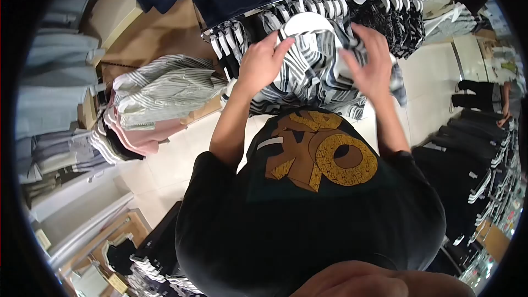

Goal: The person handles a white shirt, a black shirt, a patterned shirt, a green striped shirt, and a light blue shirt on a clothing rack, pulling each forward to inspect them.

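Note:
A black, white and grey striped shirt is in front of me on a white hanger, its hook pointing up and away from me. My left hand is at the shirt's left shoulder, thumb over the front and fingers at the edge of the cloth. On the other side, my right hand is slightly blurred, with thumb and fingers apart beside the right shoulder. Whether its fingertips touch the cloth is hard to tell. Behind the shirt, similar patterned garments hang close together.
Dark patterned clothes hang to the right on the same rail. Striped shirts and a pink garment hang at left. Black garments line a rack at right, where a person stands farther off. Pale floor tiles show between racks.

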A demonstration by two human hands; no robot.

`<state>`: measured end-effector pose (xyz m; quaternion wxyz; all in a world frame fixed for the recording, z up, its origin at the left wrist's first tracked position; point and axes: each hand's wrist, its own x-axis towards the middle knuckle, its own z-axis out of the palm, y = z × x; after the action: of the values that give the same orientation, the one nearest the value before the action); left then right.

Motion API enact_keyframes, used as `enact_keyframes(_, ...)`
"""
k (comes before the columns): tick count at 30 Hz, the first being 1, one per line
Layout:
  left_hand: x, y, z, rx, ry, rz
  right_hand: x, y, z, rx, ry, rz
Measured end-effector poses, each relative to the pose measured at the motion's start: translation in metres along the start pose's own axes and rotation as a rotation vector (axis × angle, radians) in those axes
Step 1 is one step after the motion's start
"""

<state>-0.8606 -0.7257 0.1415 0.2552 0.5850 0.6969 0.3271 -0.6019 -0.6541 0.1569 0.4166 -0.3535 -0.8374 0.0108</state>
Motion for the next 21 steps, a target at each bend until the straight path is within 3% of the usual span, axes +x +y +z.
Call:
enact_keyframes(1, -0.001, -0.004, 0.01, -0.069, 0.027, -0.063, -0.018, -0.003, 0.001, 0.049, 0.064, -0.104)
enact_keyframes(3, -0.007, -0.008, 0.026, -0.184, 0.078, -0.068, -0.048, -0.015, 0.001, 0.323, -0.005, -0.175)
enact_keyframes(5, -0.023, -0.003, 0.042, -0.299, 0.108, -0.078, -0.073, -0.025, -0.009, 0.442, -0.334, -0.007)
enact_keyframes(9, -0.058, 0.028, 0.064, -0.373, 0.163, -0.061, -0.093, -0.003, -0.006, 0.398, -0.369, -0.098)
enact_keyframes(11, -0.076, 0.043, 0.069, -0.229, 0.053, -0.188, -0.106, 0.003, -0.004, 0.866, -0.267, 0.135)
enact_keyframes(12, -0.081, 0.045, 0.076, -0.224, 0.048, -0.261, -0.107, -0.001, -0.016, 0.839, -0.402, 0.552)
enact_keyframes(16, -0.102, 0.054, 0.096, -0.306, 0.105, -0.255, -0.108, -0.002, -0.031, 0.946, -0.445, 0.697)
enact_keyframes(19, -0.112, 0.051, 0.087, -0.413, 0.194, -0.208, -0.122, -0.023, -0.045, 1.105, -0.268, 0.577)
enact_keyframes(21, -0.12, 0.054, 0.072, -0.335, 0.186, -0.202, -0.146, -0.022, -0.038, 1.055, 0.138, 0.582)
